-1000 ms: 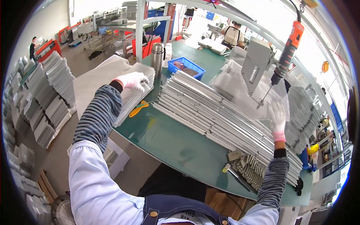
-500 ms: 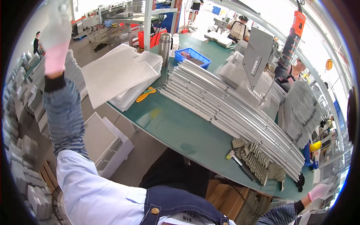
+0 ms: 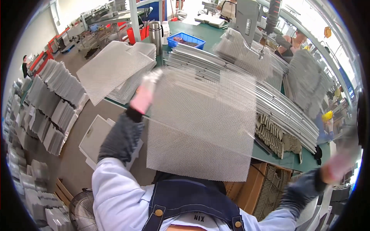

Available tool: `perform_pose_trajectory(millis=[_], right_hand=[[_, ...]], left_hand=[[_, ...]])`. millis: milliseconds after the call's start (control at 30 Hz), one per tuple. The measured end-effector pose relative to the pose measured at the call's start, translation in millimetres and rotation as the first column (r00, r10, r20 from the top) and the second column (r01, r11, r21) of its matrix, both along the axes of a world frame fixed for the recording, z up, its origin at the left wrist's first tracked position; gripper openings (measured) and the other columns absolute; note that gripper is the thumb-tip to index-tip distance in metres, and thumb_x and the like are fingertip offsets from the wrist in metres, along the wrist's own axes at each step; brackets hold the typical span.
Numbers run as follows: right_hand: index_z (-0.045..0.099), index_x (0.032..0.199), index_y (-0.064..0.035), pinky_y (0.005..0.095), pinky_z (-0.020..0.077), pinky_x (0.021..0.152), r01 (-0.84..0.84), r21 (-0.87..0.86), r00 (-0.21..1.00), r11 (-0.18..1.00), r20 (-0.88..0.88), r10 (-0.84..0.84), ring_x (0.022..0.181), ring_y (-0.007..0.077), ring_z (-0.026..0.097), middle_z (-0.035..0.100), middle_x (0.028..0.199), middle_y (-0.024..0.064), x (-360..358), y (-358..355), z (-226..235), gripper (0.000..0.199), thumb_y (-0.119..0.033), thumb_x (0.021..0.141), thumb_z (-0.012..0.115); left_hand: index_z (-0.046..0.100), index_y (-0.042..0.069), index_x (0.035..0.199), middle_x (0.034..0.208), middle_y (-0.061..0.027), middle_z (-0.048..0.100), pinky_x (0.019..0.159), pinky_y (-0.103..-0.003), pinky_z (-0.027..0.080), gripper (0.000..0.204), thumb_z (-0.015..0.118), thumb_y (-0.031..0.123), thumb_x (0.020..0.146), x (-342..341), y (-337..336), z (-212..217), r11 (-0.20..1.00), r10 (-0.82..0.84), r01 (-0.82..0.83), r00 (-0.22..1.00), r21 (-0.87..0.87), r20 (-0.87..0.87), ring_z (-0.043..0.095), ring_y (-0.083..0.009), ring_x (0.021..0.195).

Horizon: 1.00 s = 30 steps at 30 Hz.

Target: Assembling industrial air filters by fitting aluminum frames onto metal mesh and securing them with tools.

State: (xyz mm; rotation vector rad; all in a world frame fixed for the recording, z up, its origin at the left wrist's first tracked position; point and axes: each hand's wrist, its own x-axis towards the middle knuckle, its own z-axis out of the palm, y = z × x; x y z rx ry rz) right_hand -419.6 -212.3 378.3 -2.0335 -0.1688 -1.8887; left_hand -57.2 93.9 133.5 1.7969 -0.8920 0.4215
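A flat, see-through metal mesh sheet (image 3: 200,134) spans the front edge of the green table, over part of a stack of metal strips. At its upper left corner is my left hand (image 3: 146,90), in a pale glove with a pink cuff, its fingers closed on the sheet's edge. My right hand (image 3: 341,161) is stretched far out to the right, beyond the table's end. Motion smears its fingers, so what they do is hidden. More mesh sheets (image 3: 113,65) lie stacked at the table's left. Long silvery metal strips (image 3: 285,119) run diagonally across the table.
A steel flask (image 3: 155,36) and a blue bin (image 3: 187,40) stand toward the back. An electric screwdriver (image 3: 273,17) hangs above stacked panels. Small beige parts (image 3: 269,134) lie near the front edge. A floor fan (image 3: 83,210) and stacked panels (image 3: 50,107) are on the left.
My left hand has come down from the upper left to the mesh sheet's corner. The sheet now lies across the front edge in view. My right hand has moved up; the view has shifted.
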Motion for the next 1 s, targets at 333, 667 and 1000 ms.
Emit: perform_pose_trajectory(millis=[333, 667, 1000], right_hand=[[0.047, 0.133, -0.003, 0.0289, 0.0585, 0.072, 0.101, 0.995, 0.412, -0.006, -0.036, 0.91, 0.089, 0.0165, 0.066, 0.064, 0.111, 0.0136, 90, -38, -272, 0.043, 0.002, 0.09, 0.05], [0.042, 0.136, -0.0004, 0.0355, 0.059, 0.075, 0.159, 0.986, 0.442, -0.056, -0.021, 0.897, 0.09, 0.0276, 0.069, 0.063, 0.115, 0.0182, 103, -54, -304, 0.047, 0.0, 0.09, 0.052], [0.04, 0.137, 0.0013, 0.0282, 0.0584, 0.069, 0.222, 0.975, 0.424, -0.033, -0.066, 0.903, 0.085, 0.0239, 0.07, 0.063, 0.115, 0.0209, 110, -60, -308, 0.048, 0.001, 0.09, 0.051]], left_hand=[[0.056, -0.004, 0.126, 0.125, -0.0099, 0.06, 0.101, -0.028, 0.04, 0.039, 0.052, 0.02, 0.096, 60, -95, -114, 0.834, -0.482, 0.016, 0.507, -0.551, -0.714, 0.054, -0.0168, 0.116], [0.05, -0.005, 0.13, 0.129, -0.0127, 0.058, 0.102, -0.035, 0.042, 0.046, 0.041, 0.03, 0.101, 63, -103, -128, 0.941, -0.32, 0.168, 0.727, -0.295, -0.607, 0.055, -0.0252, 0.119], [0.055, 0.002, 0.13, 0.12, -0.0075, 0.062, 0.089, -0.023, 0.046, 0.037, 0.045, 0.022, 0.1, 49, -102, -91, 0.803, -0.58, 0.126, 0.393, -0.583, -0.714, 0.058, -0.01, 0.103]])
